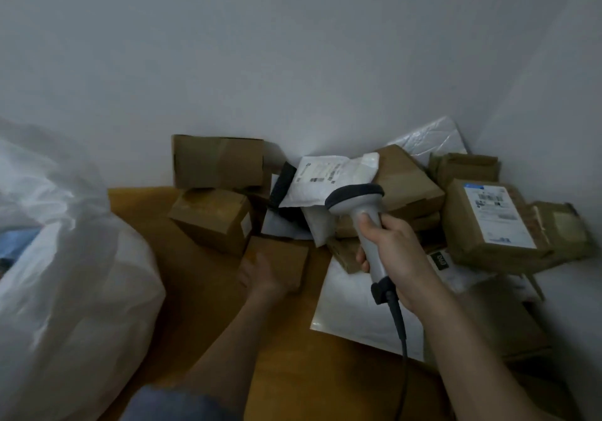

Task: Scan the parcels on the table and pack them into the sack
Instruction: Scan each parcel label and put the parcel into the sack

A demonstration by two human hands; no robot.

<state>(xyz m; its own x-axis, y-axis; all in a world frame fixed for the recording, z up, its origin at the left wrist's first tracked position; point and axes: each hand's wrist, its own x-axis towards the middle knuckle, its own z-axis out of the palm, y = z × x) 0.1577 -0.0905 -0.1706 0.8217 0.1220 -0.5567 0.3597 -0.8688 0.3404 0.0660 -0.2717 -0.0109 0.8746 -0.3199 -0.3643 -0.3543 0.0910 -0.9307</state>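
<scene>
Where the wooden counter [293, 371] meets the wall, items run left to right from the barcode scanner as landmark. Far left of the scanner: white plastic sack [65, 274], bulging, at the counter's left edge. Left of the scanner: two brown cartons stacked, upper [217, 161], lower [213, 217]; below them a small brown carton [283, 259], left hand [260, 277] on its near face, fingers blurred, grip state cannot be told. Just behind the scanner head: white mailer [329, 176], label up. Centre: grey barcode scanner [361, 215], handle clamped in the right hand [395, 257], cable trailing down. Right of the scanner: labelled brown parcel [488, 225], other parcels around it.
</scene>
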